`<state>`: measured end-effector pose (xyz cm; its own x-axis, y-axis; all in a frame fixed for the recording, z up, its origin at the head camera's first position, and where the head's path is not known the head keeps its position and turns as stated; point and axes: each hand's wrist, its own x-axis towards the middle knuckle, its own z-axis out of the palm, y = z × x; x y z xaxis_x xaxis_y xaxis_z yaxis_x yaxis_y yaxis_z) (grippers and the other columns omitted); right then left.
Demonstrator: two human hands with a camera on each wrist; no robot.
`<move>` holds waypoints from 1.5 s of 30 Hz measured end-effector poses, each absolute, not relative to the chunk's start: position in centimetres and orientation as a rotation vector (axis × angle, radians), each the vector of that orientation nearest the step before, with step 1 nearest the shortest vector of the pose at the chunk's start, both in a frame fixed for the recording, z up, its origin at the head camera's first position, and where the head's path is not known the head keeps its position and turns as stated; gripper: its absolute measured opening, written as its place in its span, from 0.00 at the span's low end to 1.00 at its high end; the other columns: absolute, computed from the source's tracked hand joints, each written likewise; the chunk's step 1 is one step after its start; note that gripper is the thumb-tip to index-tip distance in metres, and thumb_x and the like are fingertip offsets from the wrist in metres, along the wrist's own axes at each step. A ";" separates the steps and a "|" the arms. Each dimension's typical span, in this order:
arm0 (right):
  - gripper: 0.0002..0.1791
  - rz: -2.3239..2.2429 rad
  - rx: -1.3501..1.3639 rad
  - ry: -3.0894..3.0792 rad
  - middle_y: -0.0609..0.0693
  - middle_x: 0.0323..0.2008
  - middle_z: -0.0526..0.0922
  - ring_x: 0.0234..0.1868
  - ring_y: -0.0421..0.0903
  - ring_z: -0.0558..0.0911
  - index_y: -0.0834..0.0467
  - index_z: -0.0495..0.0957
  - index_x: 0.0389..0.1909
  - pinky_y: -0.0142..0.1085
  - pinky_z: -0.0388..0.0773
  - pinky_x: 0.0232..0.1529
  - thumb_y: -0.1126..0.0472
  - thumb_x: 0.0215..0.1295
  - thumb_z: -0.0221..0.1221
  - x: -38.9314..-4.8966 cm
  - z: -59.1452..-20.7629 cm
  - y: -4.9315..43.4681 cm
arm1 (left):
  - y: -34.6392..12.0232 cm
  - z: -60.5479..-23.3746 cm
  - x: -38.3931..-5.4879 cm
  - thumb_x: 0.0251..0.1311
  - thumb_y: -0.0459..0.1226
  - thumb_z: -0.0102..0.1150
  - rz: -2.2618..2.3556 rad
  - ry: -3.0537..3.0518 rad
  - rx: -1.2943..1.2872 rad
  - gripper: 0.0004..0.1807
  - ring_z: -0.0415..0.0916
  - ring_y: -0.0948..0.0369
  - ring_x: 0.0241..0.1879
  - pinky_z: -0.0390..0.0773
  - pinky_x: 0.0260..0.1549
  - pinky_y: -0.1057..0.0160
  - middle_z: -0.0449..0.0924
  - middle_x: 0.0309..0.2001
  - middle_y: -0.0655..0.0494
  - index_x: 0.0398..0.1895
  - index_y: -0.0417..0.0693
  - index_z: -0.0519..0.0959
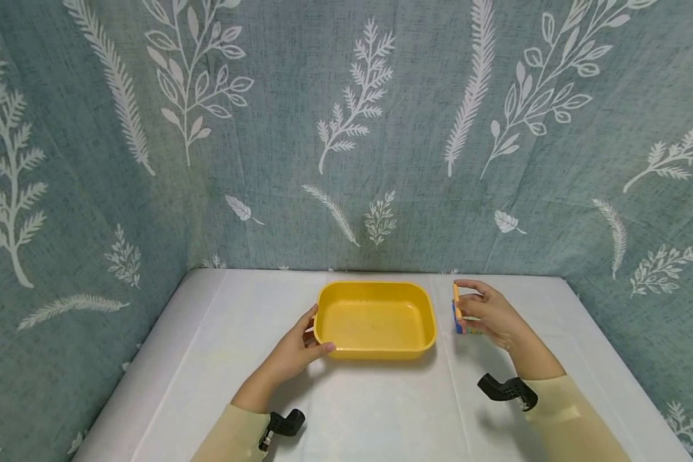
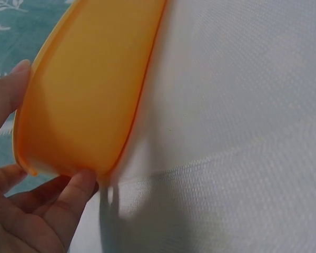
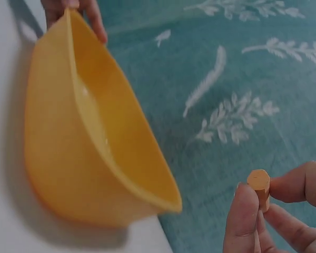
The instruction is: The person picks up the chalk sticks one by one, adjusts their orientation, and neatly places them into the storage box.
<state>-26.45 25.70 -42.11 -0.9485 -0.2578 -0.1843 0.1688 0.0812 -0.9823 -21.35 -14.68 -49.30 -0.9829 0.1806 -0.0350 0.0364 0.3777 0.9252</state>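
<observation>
A yellow plastic basin (image 1: 375, 355) with rounded corners stands in the middle of the white table, its inside bare. My left hand (image 1: 297, 346) grips its left end; in the left wrist view, the thumb and fingers (image 2: 68, 208) are at the basin's rim (image 2: 89, 105). To the right of the basin, my right hand (image 1: 487, 314) pinches an orange stick (image 1: 456, 296). The right wrist view shows this stick's faceted end (image 3: 259, 180) between thumb and fingertips. Under the right hand is a small multicoloured item with a blue side (image 1: 457, 323), mostly hidden by the fingers.
White cloth (image 1: 381, 410) covers the table. Green leaf-patterned fabric (image 1: 346, 128) rises along its back and both sides. Black wrist mounts (image 1: 508, 389) sit at both sleeves.
</observation>
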 end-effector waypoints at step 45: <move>0.29 -1.956 -0.034 1.776 0.60 0.45 0.79 0.37 0.49 0.81 0.57 0.67 0.70 0.36 0.86 0.36 0.71 0.69 0.59 -28.0 -42.7 10.3 | -14.9 -49.3 -21.2 0.59 0.45 0.72 1.596 2.527 0.150 0.54 0.71 0.48 0.65 0.75 0.61 0.52 0.62 0.73 0.43 0.81 0.53 0.48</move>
